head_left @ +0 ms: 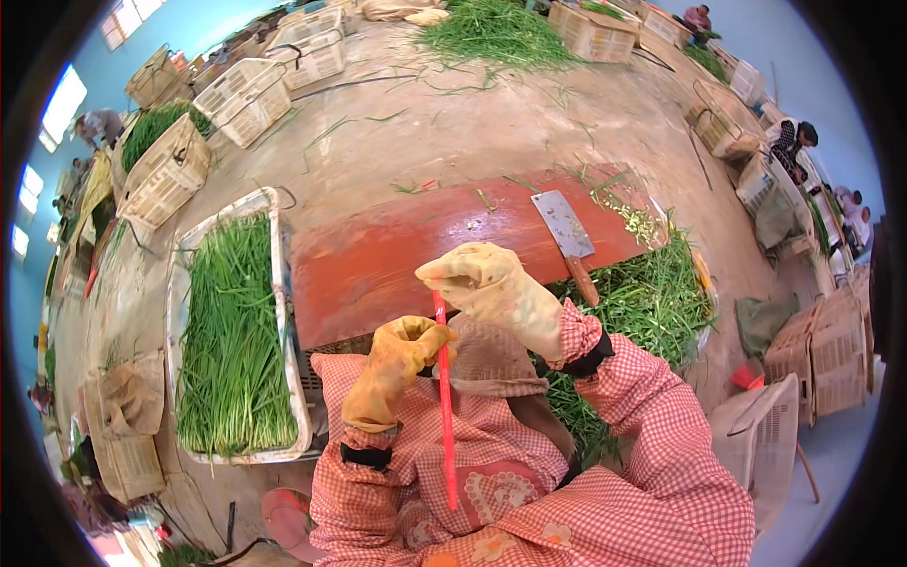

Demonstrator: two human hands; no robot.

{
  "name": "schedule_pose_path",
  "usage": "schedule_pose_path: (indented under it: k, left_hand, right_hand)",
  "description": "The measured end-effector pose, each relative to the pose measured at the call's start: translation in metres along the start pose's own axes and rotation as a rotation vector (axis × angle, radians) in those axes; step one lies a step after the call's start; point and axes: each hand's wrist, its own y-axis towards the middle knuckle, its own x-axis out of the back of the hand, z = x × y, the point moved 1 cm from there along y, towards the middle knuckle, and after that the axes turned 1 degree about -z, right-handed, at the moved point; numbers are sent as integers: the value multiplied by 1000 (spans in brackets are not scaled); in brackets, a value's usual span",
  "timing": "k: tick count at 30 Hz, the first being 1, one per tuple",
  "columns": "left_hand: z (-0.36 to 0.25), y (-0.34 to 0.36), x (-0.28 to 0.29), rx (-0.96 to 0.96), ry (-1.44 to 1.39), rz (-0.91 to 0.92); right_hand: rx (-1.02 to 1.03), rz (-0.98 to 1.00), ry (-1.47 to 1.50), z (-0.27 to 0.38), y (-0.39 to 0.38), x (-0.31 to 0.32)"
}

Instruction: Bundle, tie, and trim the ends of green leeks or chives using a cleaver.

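A narrow red plastic strip (448,425) hangs down in front of my checked apron. Its top end is at the fingertips of my right hand (496,283), which wears a pale yellow rubber glove and is closed in a pinch. Lower on the strip, my left hand (392,369), in a darker yellow glove, is also closed, with thumb and fingers pressed on it. Beyond both hands lies a reddish-brown board (378,250). On its right part rests a cleaver (564,227) with a wooden handle, apart from my hands.
To the left stands a white crate (300,406) filled with long green stalks (236,350). Cut greens (642,302) lie heaped to the right, with trimmings (638,222) on the board. Further crates (248,102), a green pile (496,33) and other people (792,146) are around the room.
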Motion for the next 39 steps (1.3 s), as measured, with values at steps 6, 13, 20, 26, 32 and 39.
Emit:
schedule_pose_path:
  k: [6,13,20,26,32,39]
  left_hand:
    - [-6,33,-8,2,37,8]
    - [6,95,13,18,-53,-3]
    - [11,186,62,-168,-332,-182]
    - [24,228,77,-128,-367,-250]
    - [33,242,71,-105,-319,-293]
    - [48,255,68,-436,814,-634]
  right_hand:
    - [-209,34,131,-44,-3,-5]
    - [108,41,-410,-105,6,-23]
    - [36,262,-294,-120,-26,-9]
    - [61,181,-209,-106,-36,-19]
    - [-168,307,-147,-122,-38,-48]
    - [-780,578,47,-142,-32,-75]
